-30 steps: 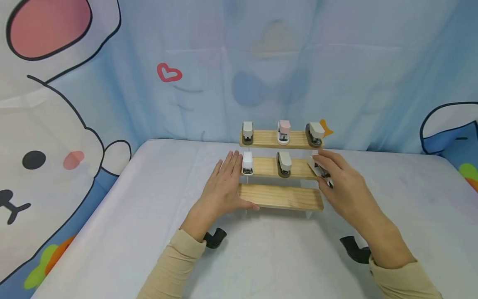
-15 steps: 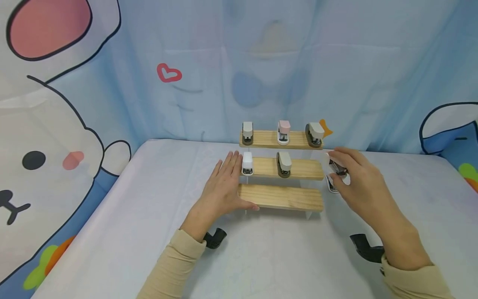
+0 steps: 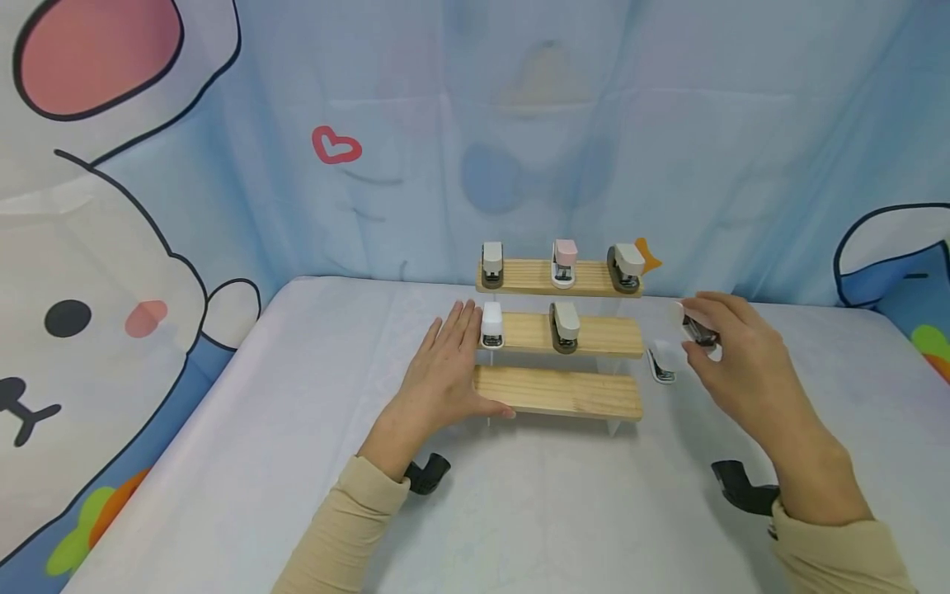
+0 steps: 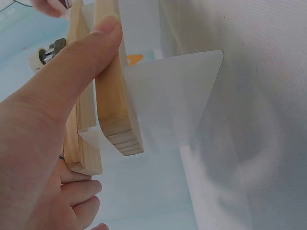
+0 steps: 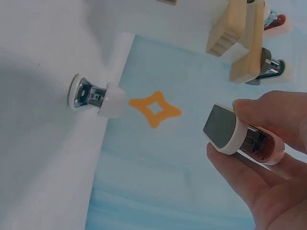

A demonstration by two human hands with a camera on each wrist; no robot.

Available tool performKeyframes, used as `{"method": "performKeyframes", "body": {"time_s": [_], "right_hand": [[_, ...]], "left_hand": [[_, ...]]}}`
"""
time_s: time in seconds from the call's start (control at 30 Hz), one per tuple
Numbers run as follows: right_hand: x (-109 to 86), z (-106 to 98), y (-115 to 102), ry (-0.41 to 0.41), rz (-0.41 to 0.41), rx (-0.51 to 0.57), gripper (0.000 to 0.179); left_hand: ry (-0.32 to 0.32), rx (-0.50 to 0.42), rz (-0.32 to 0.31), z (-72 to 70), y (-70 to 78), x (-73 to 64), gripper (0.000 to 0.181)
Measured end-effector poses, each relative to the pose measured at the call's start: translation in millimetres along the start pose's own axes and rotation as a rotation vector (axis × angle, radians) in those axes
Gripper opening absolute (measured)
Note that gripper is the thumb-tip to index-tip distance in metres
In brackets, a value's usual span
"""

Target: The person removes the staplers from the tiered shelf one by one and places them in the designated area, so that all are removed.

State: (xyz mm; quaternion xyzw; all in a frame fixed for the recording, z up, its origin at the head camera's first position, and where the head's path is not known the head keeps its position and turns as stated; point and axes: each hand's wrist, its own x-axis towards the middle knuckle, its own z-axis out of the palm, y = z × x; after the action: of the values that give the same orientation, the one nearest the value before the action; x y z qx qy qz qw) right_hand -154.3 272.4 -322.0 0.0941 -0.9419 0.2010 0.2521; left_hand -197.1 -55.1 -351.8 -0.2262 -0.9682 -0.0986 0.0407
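My right hand (image 3: 742,367) pinches a small mini stapler (image 3: 699,330) between thumb and fingers, above the table to the right of the rack. In the right wrist view the held stapler (image 5: 225,127) shows a grey base pad, a white rim and a pink part. A white stapler (image 3: 662,363) stands on the table between that hand and the rack. My left hand (image 3: 441,375) rests against the left end of the three-tier wooden rack (image 3: 560,394), fingers extended along its side. Its thumb (image 4: 91,52) presses the front edge of the lowest board.
On the middle board stand a white stapler (image 3: 492,324) and a beige one (image 3: 565,323). Along the top board are a white-and-grey stapler (image 3: 492,262), a pink one (image 3: 564,260) and another pale one (image 3: 627,266). A blue printed curtain (image 3: 416,198) hangs behind the table.
My right hand has moved right with the held stapler, away from the right end of the middle board. The white stapler on the table has come into full view. My left hand stays put.
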Motion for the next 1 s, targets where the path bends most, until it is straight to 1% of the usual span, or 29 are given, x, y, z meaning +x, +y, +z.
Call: {"method": "performKeyframes", "body": {"time_s": [0.17,0.53,0.67,0.83,1.0], "right_hand": [[0.7,5,7,-0.013,0.025,-0.008,0.055],[3.6,18,24,-0.033,0.050,-0.006,0.053],[4.0,21,30,-0.063,0.083,-0.011,0.052],[4.3,23,39,-0.115,0.144,-0.007,0.051],[3.8,26,47,-0.145,0.183,-0.005,0.049]], "left_hand": [[0.000,0.001,0.002,-0.2,0.2,-0.2,0.142],[0.007,0.000,0.002,0.1,0.0,-0.4,0.141],[0.009,-0.001,0.005,0.2,0.0,-0.8,0.141],[0.016,-0.011,0.008,1.0,-0.5,-0.8,0.141],[0.021,-0.017,0.010,1.1,-0.1,-0.9,0.140]]}}
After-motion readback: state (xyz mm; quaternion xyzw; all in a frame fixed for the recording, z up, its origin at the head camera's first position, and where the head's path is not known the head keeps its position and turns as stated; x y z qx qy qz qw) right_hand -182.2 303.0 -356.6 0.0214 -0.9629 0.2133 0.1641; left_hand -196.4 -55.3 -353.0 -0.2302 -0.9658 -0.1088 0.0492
